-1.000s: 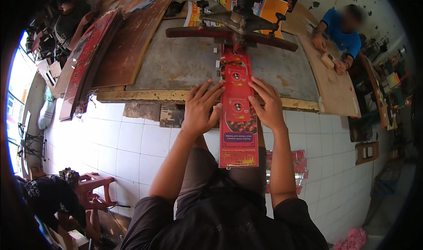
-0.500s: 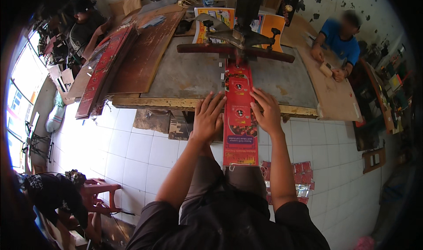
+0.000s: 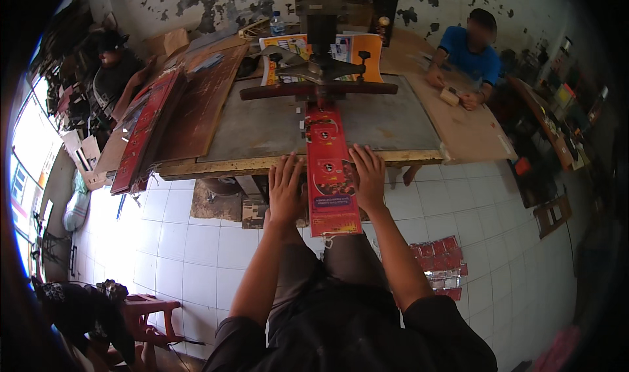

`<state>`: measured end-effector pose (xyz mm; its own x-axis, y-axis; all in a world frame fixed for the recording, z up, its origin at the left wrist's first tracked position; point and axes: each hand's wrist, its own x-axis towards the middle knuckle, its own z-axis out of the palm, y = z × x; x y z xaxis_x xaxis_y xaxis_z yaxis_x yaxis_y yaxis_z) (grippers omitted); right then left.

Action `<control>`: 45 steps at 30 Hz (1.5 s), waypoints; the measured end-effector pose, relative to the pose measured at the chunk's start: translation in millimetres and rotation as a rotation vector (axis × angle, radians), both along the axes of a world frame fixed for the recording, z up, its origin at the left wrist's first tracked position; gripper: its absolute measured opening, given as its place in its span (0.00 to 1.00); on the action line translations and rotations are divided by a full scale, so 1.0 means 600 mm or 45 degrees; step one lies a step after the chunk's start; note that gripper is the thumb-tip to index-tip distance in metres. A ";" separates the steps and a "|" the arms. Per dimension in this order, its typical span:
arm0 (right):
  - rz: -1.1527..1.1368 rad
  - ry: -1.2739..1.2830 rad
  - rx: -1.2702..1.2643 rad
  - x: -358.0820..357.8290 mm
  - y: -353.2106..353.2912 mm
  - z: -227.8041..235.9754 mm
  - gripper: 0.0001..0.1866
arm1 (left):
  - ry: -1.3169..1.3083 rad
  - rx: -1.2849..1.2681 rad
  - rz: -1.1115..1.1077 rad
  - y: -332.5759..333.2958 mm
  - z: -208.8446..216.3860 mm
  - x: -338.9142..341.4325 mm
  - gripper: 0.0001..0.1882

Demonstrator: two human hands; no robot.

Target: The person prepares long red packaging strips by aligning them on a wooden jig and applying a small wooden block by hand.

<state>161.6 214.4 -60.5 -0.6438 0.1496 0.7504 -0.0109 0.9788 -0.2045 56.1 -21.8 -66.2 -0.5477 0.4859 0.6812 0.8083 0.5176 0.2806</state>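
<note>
Head view, long flat red strip with printed patches (image 3: 333, 162): lying partly on the wooden-edged bench with a grey metal top (image 3: 393, 119), jutting past the front edge above the lap, reaching at the far end beneath the dark metal press with a wide reddish crossbar (image 3: 321, 72).
Left hand (image 3: 286, 190): lying beside the strip's left edge, fingers straight, slightly spread, pointing toward the press; not showing clearly whether touching.
Right hand (image 3: 368, 178): resting along the strip's right edge, fingers extended and slightly spread; not pinching visibly.
Bench, left: bearing a stack of long narrow red pieces (image 3: 147, 133) beside broad brown boards (image 3: 196, 116).
Behind press: showing bright yellow-and-orange printed sheets (image 3: 367, 54) and a clear plastic bottle (image 3: 277, 26).
Co-worker in a blue shirt (image 3: 468, 47): sitting at right, holding a small tan block (image 3: 449, 97).
White tiled floor (image 3: 498, 221): bearing red-and-silver sheets (image 3: 438, 264) at right, a red plastic stool (image 3: 154, 310) at left.
</note>
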 end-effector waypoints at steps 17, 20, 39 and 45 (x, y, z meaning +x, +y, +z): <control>-0.033 -0.071 -0.055 0.017 -0.008 -0.015 0.45 | -0.041 -0.054 0.017 0.005 0.011 0.009 0.40; -0.028 -0.068 -0.070 0.016 -0.011 -0.014 0.46 | -0.058 -0.048 0.029 0.007 0.009 0.006 0.40; -0.122 0.002 -0.177 -0.005 -0.012 -0.086 0.40 | -0.098 -0.010 0.034 0.011 -0.008 -0.001 0.33; -0.120 0.118 -0.249 -0.015 -0.020 -0.093 0.29 | 0.022 0.051 0.067 0.018 -0.037 -0.016 0.31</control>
